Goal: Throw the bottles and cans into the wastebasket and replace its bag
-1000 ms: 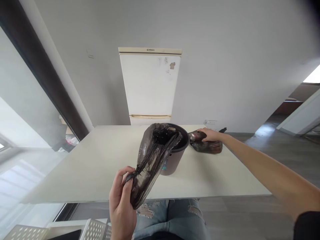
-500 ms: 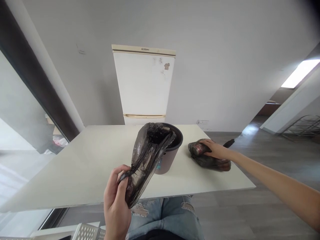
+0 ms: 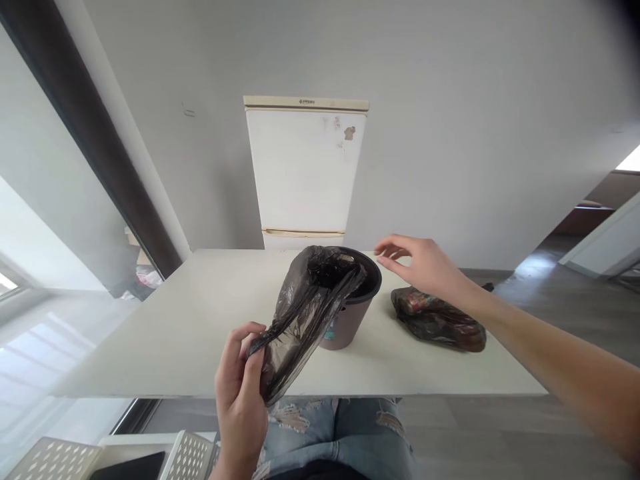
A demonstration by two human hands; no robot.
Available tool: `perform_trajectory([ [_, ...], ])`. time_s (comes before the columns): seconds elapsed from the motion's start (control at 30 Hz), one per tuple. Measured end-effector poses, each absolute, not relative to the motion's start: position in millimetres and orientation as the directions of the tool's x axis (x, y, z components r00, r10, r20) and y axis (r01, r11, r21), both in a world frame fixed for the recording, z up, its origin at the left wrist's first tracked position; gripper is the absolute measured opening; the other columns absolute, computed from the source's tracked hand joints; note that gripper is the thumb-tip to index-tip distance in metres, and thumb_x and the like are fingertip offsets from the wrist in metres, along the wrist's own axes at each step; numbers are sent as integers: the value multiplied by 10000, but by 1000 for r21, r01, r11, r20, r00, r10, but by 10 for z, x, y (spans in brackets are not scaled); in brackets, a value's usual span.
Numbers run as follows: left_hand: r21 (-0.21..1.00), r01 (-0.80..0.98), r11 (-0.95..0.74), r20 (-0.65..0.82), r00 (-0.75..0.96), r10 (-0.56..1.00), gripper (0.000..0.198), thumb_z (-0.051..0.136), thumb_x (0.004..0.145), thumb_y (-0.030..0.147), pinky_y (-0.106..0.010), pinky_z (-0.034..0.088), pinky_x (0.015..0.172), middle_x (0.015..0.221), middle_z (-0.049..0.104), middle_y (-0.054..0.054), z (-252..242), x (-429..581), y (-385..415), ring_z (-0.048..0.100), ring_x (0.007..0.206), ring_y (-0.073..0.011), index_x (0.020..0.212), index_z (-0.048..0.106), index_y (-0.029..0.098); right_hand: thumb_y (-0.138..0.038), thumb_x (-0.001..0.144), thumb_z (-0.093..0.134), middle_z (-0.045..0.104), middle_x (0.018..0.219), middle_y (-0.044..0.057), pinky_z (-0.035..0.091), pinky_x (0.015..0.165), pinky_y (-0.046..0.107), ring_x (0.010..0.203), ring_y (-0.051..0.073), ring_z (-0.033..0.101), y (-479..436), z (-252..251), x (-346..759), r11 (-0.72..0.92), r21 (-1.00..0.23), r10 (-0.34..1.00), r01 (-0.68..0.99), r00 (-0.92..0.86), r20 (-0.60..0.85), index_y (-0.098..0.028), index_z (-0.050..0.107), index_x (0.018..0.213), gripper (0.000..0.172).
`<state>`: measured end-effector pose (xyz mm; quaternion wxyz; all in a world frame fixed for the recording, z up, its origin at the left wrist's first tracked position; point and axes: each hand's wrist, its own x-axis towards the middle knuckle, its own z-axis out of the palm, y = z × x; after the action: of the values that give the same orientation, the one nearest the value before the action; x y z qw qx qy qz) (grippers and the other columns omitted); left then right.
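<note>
My left hand pinches the edge of a thin black plastic garbage bag, stretched toward me over the near side of a trash can. The can is brownish with a dark rim and stands on the white table. Part of the bag sits in its mouth; the inside is mostly hidden. My right hand hovers just right of the rim, holding nothing, its fingers bent and apart. Under my right forearm lies a filled dark plastic bag, with reddish items showing through.
A white refrigerator stands behind the table against the grey wall. Below the table's front edge, at lower left, are perforated white baskets and a dark flat object. My legs in torn jeans are at the table's front edge.
My right hand has let go of the filled bag and moved left, up beside the can's rim. My left hand keeps its hold on the garbage bag. The view has shifted slightly.
</note>
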<state>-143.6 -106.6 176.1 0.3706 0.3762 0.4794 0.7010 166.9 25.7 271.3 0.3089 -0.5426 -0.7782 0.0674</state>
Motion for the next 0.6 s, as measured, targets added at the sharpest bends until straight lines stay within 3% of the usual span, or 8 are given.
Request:
perform_trajectory([
  [0.1, 954, -129, -271, 184, -461, 868, 245, 660, 953, 425, -186, 251, 486, 655, 458, 49, 1773, -1471, -1064, 305, 531, -84, 1087, 648, 221, -356, 910, 697, 795, 954, 46, 590, 826, 368, 858, 232, 749, 518, 2778, 1307, 488, -451, 872, 748, -387, 301, -251, 777, 965, 143],
  [0.2, 951, -89, -297, 219, -485, 847, 259, 676, 938, 430, -188, 269, 482, 677, 508, 40, 1762, -1511, -1062, 332, 526, -85, 1087, 638, 221, -269, 750, 841, 770, 1176, 96, 572, 883, 381, 1026, 281, 728, 934, 2665, 1097, 594, -317, 798, 740, -490, 351, -238, 776, 1117, 375],
  [0.27, 945, -59, -321, 253, -490, 834, 249, 670, 944, 433, -189, 262, 480, 671, 519, 40, 1743, -1555, -1056, 326, 524, -87, 1078, 633, 226, -222, 754, 804, 774, 1151, 110, 551, 909, 381, 1044, 291, 716, 1172, 2597, 1025, 628, -279, 772, 727, -538, 338, -219, 797, 1031, 277],
  [0.33, 943, -14, -332, 280, -501, 819, 239, 671, 947, 432, -188, 254, 478, 647, 493, 49, 1715, -1620, -1042, 313, 520, -89, 1067, 635, 229, -193, 811, 700, 795, 1020, 83, 534, 909, 360, 964, 258, 721, 1323, 2582, 1016, 612, -387, 791, 690, -527, 311, -210, 797, 889, 126],
  [0.37, 944, 12, -329, 289, -509, 811, 234, 676, 946, 429, -187, 253, 477, 637, 475, 53, 1698, -1659, -1026, 311, 519, -90, 1062, 636, 230, -191, 829, 661, 797, 973, 66, 529, 898, 346, 923, 236, 719, 1365, 2594, 1036, 576, -490, 816, 654, -494, 300, -209, 789, 861, 133],
  [0.5, 943, 50, -330, 306, -527, 793, 202, 686, 948, 408, -184, 266, 475, 638, 424, 60, 1644, -1797, -842, 321, 528, -91, 1022, 636, 227, -235, 796, 682, 745, 790, 31, 518, 728, 282, 746, 173, 663, 1414, 2669, 1216, 256, -886, 958, 386, -224, 179, -193, 722, 834, 70],
  [0.6, 927, -19, -375, 310, -523, 794, 166, 639, 975, 389, -171, 332, 517, 691, 459, 44, 1673, -1819, -533, 381, 582, -94, 977, 637, 223, -209, 755, 692, 702, 718, 33, 506, 647, 260, 693, 168, 635, 1452, 2672, 1354, 48, -974, 998, 222, -60, 35, -185, 672, 816, 69],
])
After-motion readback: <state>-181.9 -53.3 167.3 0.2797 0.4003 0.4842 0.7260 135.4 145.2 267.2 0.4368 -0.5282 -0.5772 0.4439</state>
